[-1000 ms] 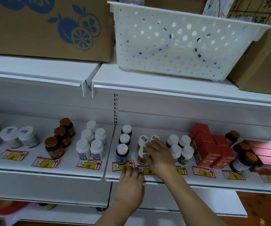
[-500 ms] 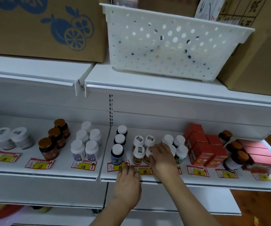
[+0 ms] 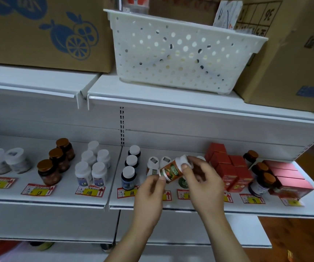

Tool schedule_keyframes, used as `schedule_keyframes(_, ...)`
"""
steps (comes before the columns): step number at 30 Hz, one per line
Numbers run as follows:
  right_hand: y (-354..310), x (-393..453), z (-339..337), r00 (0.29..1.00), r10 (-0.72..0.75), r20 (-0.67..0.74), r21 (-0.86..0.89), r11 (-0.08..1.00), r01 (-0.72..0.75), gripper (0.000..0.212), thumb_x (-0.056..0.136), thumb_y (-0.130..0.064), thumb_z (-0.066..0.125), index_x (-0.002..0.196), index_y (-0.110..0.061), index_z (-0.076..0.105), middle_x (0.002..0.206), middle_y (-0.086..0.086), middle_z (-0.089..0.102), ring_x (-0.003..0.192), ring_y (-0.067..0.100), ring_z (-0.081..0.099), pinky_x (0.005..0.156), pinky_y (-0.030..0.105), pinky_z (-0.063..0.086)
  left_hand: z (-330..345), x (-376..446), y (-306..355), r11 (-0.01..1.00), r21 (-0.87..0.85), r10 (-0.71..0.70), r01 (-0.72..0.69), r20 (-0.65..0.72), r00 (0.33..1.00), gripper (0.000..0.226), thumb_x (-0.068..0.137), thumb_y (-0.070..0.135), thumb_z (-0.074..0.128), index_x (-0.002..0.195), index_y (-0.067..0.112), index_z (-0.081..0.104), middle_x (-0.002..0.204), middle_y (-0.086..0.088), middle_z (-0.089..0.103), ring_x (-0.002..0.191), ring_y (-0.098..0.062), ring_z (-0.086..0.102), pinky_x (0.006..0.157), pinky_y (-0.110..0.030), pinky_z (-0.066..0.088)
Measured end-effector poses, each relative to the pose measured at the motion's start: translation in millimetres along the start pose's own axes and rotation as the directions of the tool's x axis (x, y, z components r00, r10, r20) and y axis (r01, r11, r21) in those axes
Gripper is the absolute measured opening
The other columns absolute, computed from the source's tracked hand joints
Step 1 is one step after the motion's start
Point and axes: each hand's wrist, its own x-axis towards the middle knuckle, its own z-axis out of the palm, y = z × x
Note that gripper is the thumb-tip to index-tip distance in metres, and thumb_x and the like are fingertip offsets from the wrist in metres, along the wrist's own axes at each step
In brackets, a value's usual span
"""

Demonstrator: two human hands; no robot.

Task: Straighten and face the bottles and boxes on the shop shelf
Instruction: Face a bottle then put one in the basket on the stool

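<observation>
Hands hide green-label bottle [image 3: 183,182]; label txt on held bottle [image 3: 172,170] blurred

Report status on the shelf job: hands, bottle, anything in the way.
Left hand pinching base, right hand gripping cap end. Orange-label bottle lifted off shelf, tilted. White-cap bottles close behind; red boxes to the right.

Both forearms reach forward; left hand [image 3: 149,193] and right hand [image 3: 203,184] apparently pinching.

White metal shelving [image 3: 39,193] fills the view. On its upper shelf sit a brown cardboard box printed with blue oranges [image 3: 44,33] at left and a white perforated plastic basket [image 3: 180,53] beside it. Reddish wooden floor [image 3: 294,241] shows lower right.
</observation>
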Motion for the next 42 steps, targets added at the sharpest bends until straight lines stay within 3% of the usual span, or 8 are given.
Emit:
schedule_keyframes(6,-23,-16,-10,0.984,0.171,-0.047,0.296,0.943,-0.15,0.018,0.089,-0.015,0.071,0.107,-0.016,0.074,0.1,-0.007,0.076,0.093,0.01,0.072,0.084,0.026,0.059,15,-30,24,0.949,-0.296,0.04,-0.105,-0.218,0.975,0.012,0.096,0.014,0.062,0.106,0.015,0.068,0.097,0.005,0.076,0.092,-0.012,0.072,0.081,-0.025,0.058)
schedule_keyframes(12,-26,-29,-15,0.994,0.111,0.024,0.318,0.941,-0.113,0.021,0.094,-0.013,0.065,0.112,-0.022,0.071,0.106,-0.011,0.075,0.099,0.004,0.07,0.084,0.017,0.055,17,-42,31,0.94,-0.294,0.079,-0.173,-0.307,0.948,0.014,0.095,0.018,0.061,0.106,0.018,0.07,0.099,0.003,0.076,0.091,-0.014,0.072,0.078,-0.027,0.057)
schedule_keyframes(18,-32,-38,-15,0.996,0.09,0.003,0.383,0.92,-0.084,0.022,0.093,-0.009,0.065,0.111,-0.018,0.071,0.106,-0.01,0.075,0.1,0.006,0.071,0.086,0.021,0.056,11,-51,40,0.921,-0.326,0.117,-0.215,-0.293,0.949,0.017,0.092,0.024,0.061,0.104,0.015,0.07,0.113,0.005,0.075,0.108,-0.009,0.069,0.09,-0.027,0.056)
schedule_keyframes(21,-39,-38,-14,0.993,0.108,-0.04,0.384,0.919,-0.084,0.012,0.089,-0.02,0.068,0.1,-0.021,0.072,0.096,-0.01,0.076,0.09,0.007,0.072,0.078,0.019,0.055,6,-54,44,0.889,-0.389,0.147,-0.242,-0.257,0.955,0.012,0.095,0.001,0.059,0.101,0.006,0.068,0.124,0.005,0.071,0.117,-0.002,0.064,0.092,-0.019,0.053)
schedule_keyframes(24,-42,-42,-8,0.989,0.121,-0.086,0.328,0.941,-0.087,0.018,0.083,-0.037,0.067,0.094,-0.023,0.072,0.089,-0.007,0.076,0.084,0.014,0.073,0.076,0.027,0.057,0,-56,49,0.878,-0.397,0.183,-0.269,-0.242,0.953,0.021,0.089,0.012,0.063,0.11,0.009,0.067,0.124,0.002,0.071,0.116,-0.01,0.066,0.099,-0.025,0.052)
schedule_keyframes(31,-60,-54,0,0.995,0.083,-0.051,0.331,0.942,-0.062,0.024,0.097,-0.004,0.058,0.111,-0.019,0.071,0.099,-0.018,0.075,0.094,0.004,0.071,0.082,0.019,0.056,-20,-53,59,0.884,-0.365,0.219,-0.292,-0.228,0.949,0.017,0.089,0.015,0.066,0.105,0.014,0.071,0.108,0.004,0.076,0.103,-0.01,0.071,0.089,-0.02,0.055)
schedule_keyframes(38,-66,-61,13,0.977,0.12,-0.177,0.36,0.932,-0.049,0.011,0.092,-0.017,0.067,0.102,-0.018,0.072,0.096,-0.008,0.077,0.09,0.012,0.073,0.082,0.028,0.059,-33,-56,53,0.876,-0.346,0.299,-0.335,-0.155,0.942,0.019,0.092,0.004,0.061,0.11,0.007,0.067,0.129,0.004,0.068,0.122,-0.01,0.062,0.095,-0.021,0.05)
schedule_keyframes(42,-71,-65,13,0.985,0.066,-0.16,0.404,0.915,0.004,0.019,0.093,-0.003,0.062,0.108,-0.014,0.069,0.109,-0.013,0.074,0.101,0.004,0.07,0.085,0.018,0.055,-34,-58,55,0.883,-0.334,0.282,-0.328,-0.181,0.942,0.016,0.091,0.013,0.064,0.106,0.011,0.07,0.119,0.005,0.073,0.113,-0.017,0.067,0.088,-0.022,0.053)
